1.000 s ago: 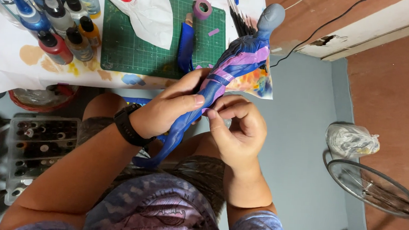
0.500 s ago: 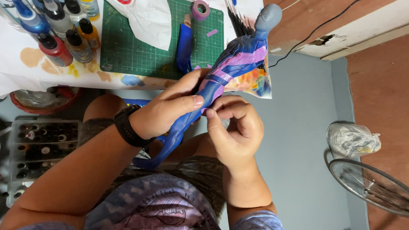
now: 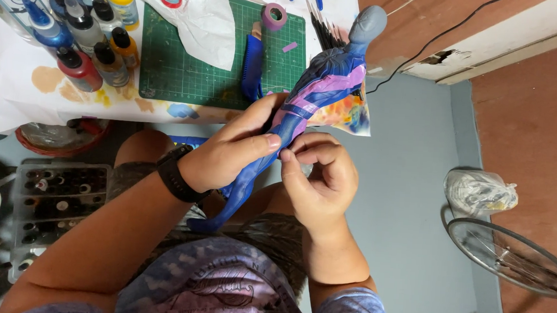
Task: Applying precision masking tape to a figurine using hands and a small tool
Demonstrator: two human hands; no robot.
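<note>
We are holding a blue painted figure [image 3: 307, 107], banded with purple masking tape, slantwise over our lap, its grey head reaching up past the near right corner of the green cutting mat [image 3: 187, 73] and its feet pointing down toward our knees. The likeliest slip, as we judge it, is that the tape we are pinching tears or lifts paint off if pulled at a sharp angle; a hard tug could also swing the figure's head into the brushes [image 3: 325, 30] just right of the mat, or knock the paint bottles [image 3: 89, 32] standing left of it on the counter [image 3: 12, 88]. Our left hand [image 3: 234, 150], wearing a black watch, is wrapping the figure's middle in a clenched grip, thumb on top. Our right hand [image 3: 322, 178] is curling beneath, its fingertips [image 3: 289, 154] nipping a tape edge at the figure's waist, below the mat.
</note>
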